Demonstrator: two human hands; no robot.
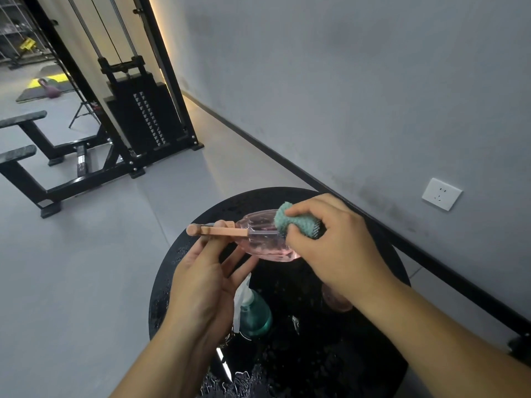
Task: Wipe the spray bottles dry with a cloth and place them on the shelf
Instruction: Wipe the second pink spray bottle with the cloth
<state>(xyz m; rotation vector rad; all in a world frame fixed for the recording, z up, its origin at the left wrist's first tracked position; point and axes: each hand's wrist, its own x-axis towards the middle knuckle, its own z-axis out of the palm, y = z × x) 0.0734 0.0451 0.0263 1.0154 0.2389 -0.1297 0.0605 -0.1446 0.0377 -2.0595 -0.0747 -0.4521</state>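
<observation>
My left hand (205, 278) holds a clear pink spray bottle (260, 239) by its neck, lying sideways with its pink nozzle head (217, 229) pointing left, above a round black wet table (376, 354). My right hand (334, 248) grips a teal cloth (296, 222) pressed against the bottle's upper side. A teal spray bottle (254, 314) with a white trigger stands on the table below my left hand. Another pinkish bottle (334, 301) is partly hidden under my right wrist.
Water drops cover the black table. A grey wall with a white socket (441, 194) runs along the right. A black cable weight machine (138, 110) and bench frames (43, 156) stand on the grey floor at left. No shelf is in view.
</observation>
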